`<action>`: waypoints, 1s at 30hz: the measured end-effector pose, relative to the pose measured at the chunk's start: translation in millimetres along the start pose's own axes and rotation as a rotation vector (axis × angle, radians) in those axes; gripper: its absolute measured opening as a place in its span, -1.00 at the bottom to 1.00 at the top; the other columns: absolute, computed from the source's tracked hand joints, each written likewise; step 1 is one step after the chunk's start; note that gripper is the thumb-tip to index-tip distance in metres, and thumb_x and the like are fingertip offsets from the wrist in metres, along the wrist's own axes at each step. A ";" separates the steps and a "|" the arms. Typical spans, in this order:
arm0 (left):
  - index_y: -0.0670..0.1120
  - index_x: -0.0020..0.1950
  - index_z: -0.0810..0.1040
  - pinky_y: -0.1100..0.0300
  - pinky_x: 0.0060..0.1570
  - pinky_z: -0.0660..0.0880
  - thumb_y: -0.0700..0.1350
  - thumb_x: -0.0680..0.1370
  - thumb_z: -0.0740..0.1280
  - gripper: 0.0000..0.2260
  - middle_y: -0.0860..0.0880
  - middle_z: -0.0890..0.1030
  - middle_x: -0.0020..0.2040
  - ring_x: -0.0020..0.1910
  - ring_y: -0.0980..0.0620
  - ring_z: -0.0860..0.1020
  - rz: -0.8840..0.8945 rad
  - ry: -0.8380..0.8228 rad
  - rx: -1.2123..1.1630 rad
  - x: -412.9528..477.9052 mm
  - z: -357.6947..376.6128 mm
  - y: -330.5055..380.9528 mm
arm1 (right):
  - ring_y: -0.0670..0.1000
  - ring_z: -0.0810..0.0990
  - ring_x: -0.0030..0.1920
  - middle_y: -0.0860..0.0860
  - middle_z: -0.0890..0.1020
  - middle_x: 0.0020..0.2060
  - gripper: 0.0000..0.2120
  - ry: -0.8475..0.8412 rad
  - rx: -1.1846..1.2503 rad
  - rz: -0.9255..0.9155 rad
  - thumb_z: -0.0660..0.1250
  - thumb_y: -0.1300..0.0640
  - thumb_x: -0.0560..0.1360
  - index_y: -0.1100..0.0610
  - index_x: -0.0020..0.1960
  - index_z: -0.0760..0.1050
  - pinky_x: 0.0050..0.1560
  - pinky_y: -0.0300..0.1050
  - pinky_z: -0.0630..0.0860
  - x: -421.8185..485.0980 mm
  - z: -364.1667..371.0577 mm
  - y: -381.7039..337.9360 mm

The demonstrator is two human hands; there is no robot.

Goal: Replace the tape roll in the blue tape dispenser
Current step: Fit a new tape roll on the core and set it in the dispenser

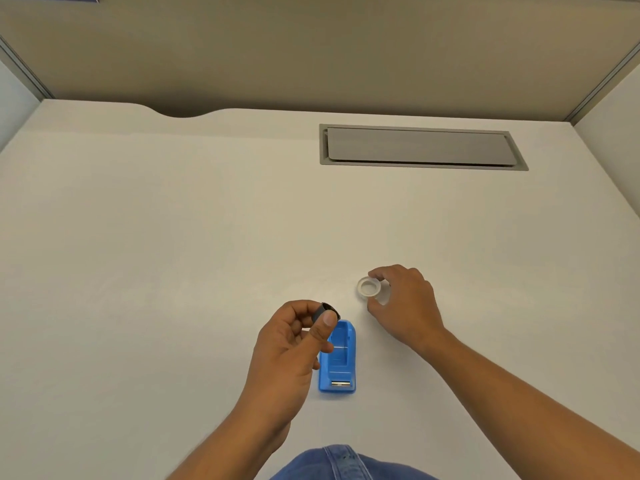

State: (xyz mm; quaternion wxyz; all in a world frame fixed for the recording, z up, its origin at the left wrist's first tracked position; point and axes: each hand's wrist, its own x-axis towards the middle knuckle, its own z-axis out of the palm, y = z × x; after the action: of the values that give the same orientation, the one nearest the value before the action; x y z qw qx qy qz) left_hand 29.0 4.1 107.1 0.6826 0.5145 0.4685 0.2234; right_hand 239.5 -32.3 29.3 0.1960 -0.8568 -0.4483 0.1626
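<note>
The blue tape dispenser lies on the white desk near me, its roll bay bare and its metal cutter at the near end. My left hand hovers just left of it and above its far end, thumb and fingers pinching a small dark grey spool core. My right hand is farther back and to the right, fingertips closed around a clear tape roll whose hole faces up and left. I cannot tell whether the roll touches the desk.
A grey cable hatch is set into the desk at the back right. Beige partition panels close off the back and sides. My blue-jeaned knee shows at the near edge.
</note>
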 end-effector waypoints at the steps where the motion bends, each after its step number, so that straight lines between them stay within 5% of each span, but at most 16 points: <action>1: 0.05 0.00 0.61 0.17 -0.26 0.50 0.23 0.34 0.37 -0.65 0.07 0.71 -0.08 -0.29 0.18 0.62 -0.004 0.001 0.001 0.2 0.1 -0.3 | 0.09 0.53 0.09 -0.04 0.65 0.07 -0.66 -0.004 0.006 0.008 0.45 0.10 0.37 0.00 0.13 0.56 0.09 0.03 0.46 0.2 0.8 1.3; 8: -0.01 0.00 0.63 0.22 -0.28 0.55 0.14 0.38 0.40 -0.69 0.01 0.72 -0.10 -0.26 0.09 0.67 -0.018 -0.012 -0.020 2.6 0.0 -0.7 | 0.02 0.55 0.06 -0.06 0.62 0.06 -0.63 -0.026 0.119 0.037 0.49 0.10 0.37 0.01 0.16 0.55 0.09 -0.02 0.51 -1.7 2.8 11.7; 14: -0.04 0.01 0.66 0.31 -0.29 0.60 0.05 0.32 0.47 -0.68 0.03 0.75 -0.12 -0.17 0.02 0.73 0.012 -0.024 -0.023 3.7 -3.0 -1.4 | -0.06 0.59 -0.05 -0.10 0.63 0.01 -0.75 0.097 0.341 0.176 0.40 0.26 0.45 -0.03 0.05 0.57 -0.03 -0.24 0.47 -14.7 -9.9 32.5; 18: -0.03 0.05 0.66 0.32 -0.21 0.61 -0.03 0.36 0.46 -0.71 0.05 0.75 -0.10 -0.11 0.03 0.73 0.028 -0.018 -0.039 2.1 -3.0 -1.9 | -0.10 0.60 -0.05 -0.13 0.63 0.00 -0.74 0.051 0.348 0.169 0.48 0.17 0.42 -0.04 0.07 0.58 -0.15 -0.40 0.40 -31.9 -11.1 40.9; 24: 0.00 0.14 0.65 0.08 0.02 0.63 -0.04 0.40 0.47 -0.69 0.03 0.76 -0.06 -0.06 0.00 0.72 0.010 -0.062 -0.027 -6.3 -2.6 -1.8 | -0.01 0.53 0.11 -0.08 0.55 0.13 -0.47 -0.061 0.085 0.028 0.53 -0.02 0.35 0.00 0.28 0.50 0.13 -0.11 0.50 -44.4 -8.8 39.3; 30: 0.12 0.04 0.65 -0.04 0.06 0.58 -0.08 0.37 0.51 -0.74 0.05 0.74 -0.03 -0.08 -0.01 0.72 0.077 -0.027 0.002 -22.1 -4.0 3.5 | -0.05 0.57 0.06 -0.07 0.57 0.09 -0.60 -0.052 0.162 0.037 0.49 0.09 0.37 -0.04 0.19 0.54 0.06 -0.19 0.49 -46.6 -12.7 29.4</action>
State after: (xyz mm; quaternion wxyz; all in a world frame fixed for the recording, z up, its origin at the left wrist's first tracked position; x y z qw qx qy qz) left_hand 15.9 -10.0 119.3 0.6794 0.5358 0.4390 0.2422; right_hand 240.6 -88.8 30.9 0.2499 -0.8419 -0.4226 0.2241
